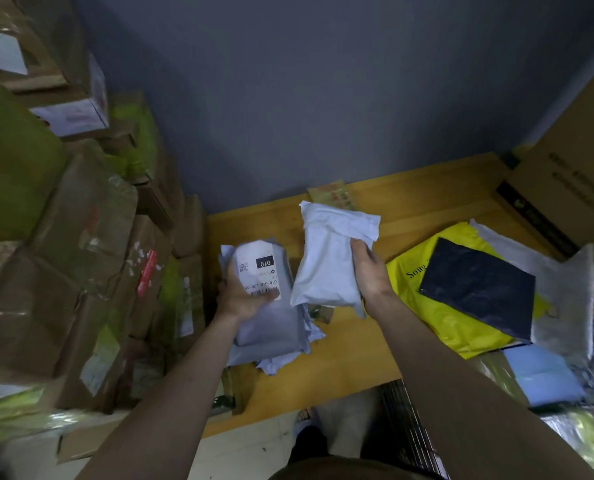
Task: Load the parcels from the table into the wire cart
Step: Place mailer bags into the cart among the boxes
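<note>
White plastic mailer (333, 258) gripped at its edge by right hand (370, 271), lifted above wooden counter (354, 344). Left hand (243, 296) holds labelled grey parcel (268, 306); label text mostly illegible. Wire cart (406, 427) largely hidden by right forearm.

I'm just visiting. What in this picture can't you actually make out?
- Wire cart, head view: mostly hidden by the right arm and cut off by the bottom edge.
- Label on the grey parcel: small print unreadable, left hand covers part.
- Cardboard boxes: blurred.
</note>
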